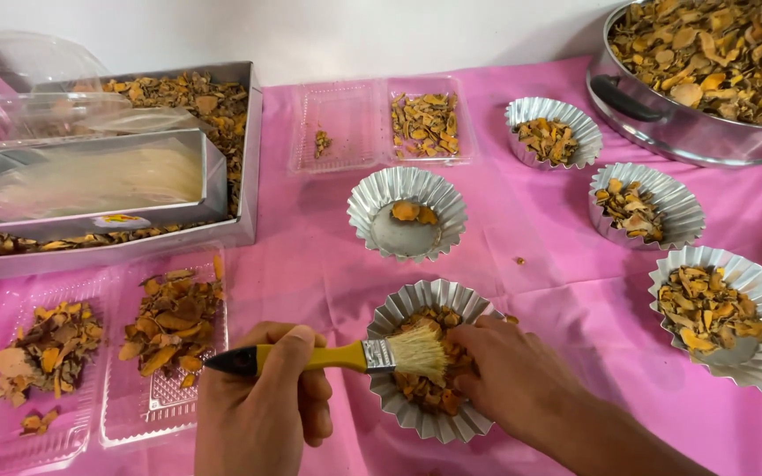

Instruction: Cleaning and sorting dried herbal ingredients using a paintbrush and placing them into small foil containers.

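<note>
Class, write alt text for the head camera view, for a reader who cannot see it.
A left hand holds a yellow-handled brush over a fluted foil cup of dried orange-brown slices, steadied by the right hand. More foil cups sit on a pink cloth.

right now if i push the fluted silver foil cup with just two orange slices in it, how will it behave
The fluted silver foil cup looks thin and nearly empty, so it would probably slide easily over the pink tablecloth. Its crimped wall would likely dent under a firm pinch. Its wide flat base suggests it will not readily tip.
</note>
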